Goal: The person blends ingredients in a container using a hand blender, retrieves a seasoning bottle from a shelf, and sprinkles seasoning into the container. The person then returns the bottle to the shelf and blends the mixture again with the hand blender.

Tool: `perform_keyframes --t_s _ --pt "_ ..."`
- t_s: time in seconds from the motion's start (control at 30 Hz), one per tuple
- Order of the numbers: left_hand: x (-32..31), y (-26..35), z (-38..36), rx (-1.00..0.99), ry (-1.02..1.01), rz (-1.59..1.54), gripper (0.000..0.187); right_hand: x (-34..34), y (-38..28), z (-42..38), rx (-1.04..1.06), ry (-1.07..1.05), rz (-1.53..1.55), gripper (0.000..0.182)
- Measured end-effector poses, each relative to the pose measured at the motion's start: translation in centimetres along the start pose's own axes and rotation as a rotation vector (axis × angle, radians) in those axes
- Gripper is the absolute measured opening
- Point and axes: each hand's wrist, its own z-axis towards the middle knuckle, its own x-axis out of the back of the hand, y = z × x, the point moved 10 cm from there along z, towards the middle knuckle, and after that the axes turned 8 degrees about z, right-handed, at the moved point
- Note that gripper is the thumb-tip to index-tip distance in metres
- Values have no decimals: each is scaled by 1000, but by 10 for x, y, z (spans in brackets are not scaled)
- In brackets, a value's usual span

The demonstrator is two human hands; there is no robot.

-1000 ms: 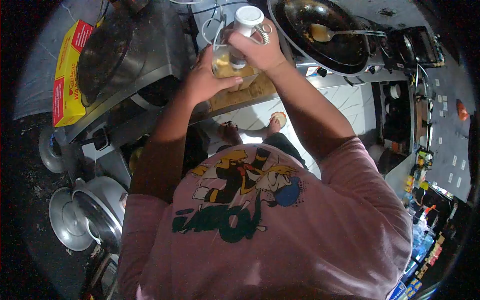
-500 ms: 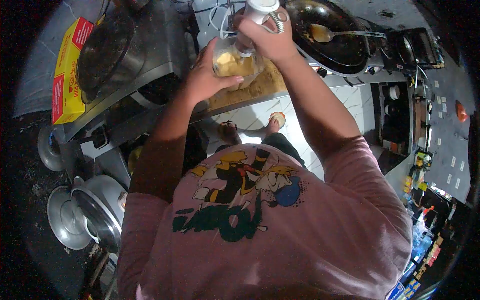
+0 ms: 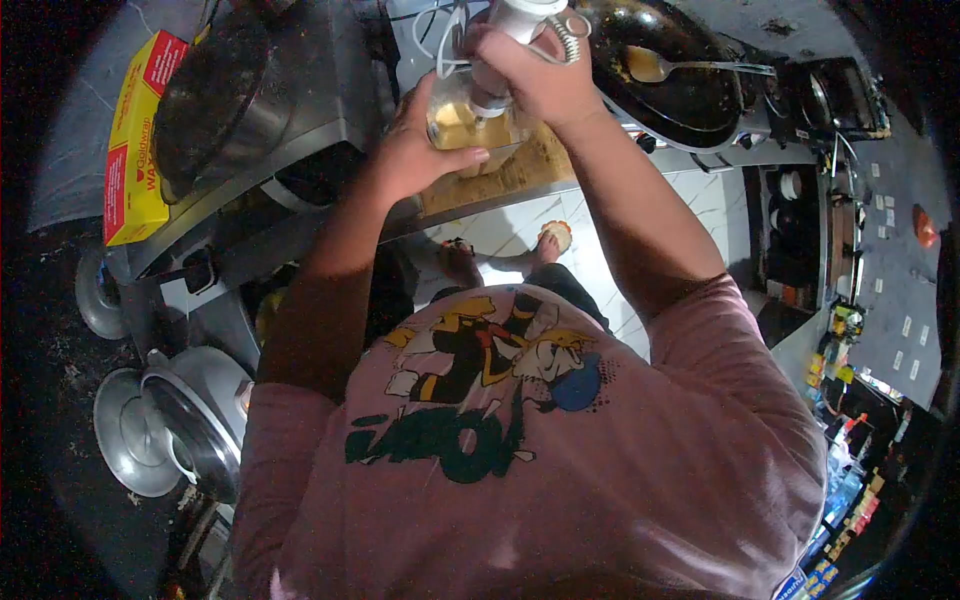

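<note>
In the head view, my right hand (image 3: 545, 85) wraps around a white hand blender (image 3: 527, 10) with a coiled cord (image 3: 576, 38). The blender points down, its lower end inside a clear container (image 3: 508, 150). A yellow mixture (image 3: 456, 130) lies in that container; the blade end is hidden. My left hand (image 3: 410, 155) grips the container's left side, the thumb across its near wall. Beneath the container is a worn wooden board (image 3: 535, 172) at the counter's front edge.
A wok (image 3: 690, 105) with a spoon (image 3: 655, 66) sits on the stove at right. Left of me are a dark pot (image 3: 215, 110) and a yellow-red wrap box (image 3: 138, 140). Metal basins (image 3: 135, 435) stand lower left. White cables (image 3: 440, 35) run behind the container.
My right hand and the blender have shifted slightly right, with the blender's top tipping a little. The yellow mixture's surface looks different. My left hand stays on the container.
</note>
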Motion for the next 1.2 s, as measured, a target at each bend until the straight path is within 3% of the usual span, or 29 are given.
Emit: perform_keyframes --t_s 0.23,0.3,0.43,0.53,0.63,0.77,0.83,0.9,1.1,1.17,1.2 --pt "-2 -3 -1 30 -26 14 124 1 26 -5 188 -35 -170 9" --pt "-1 -3 0 36 -42 15 125 -1 68 -10 -25 -25 -83 16" --pt "-3 -5 -1 47 -57 18 125 -4 53 -13 -65 59 80 14" --pt "-3 -5 1 38 -56 -39 125 -1 17 -7 -95 6 114 10" --pt "1 0 0 22 -33 -52 125 7 -4 4 43 25 55 10" --pt "-1 -1 1 11 -25 -76 125 12 26 0 53 -45 -7 9" --pt "0 -1 1 0 -4 6 123 9 73 -9 -92 -21 104 15" --pt "-1 -3 1 11 -18 22 122 0 76 -14 -18 -65 32 16" --pt "-5 -4 2 -10 -44 -19 120 -16 40 -10 -38 -70 -26 17" --pt "1 3 0 -44 9 -46 120 -9 5 -5 115 -35 54 8" --pt "2 5 -1 -39 7 -66 121 -6 0 -3 22 -36 22 7"
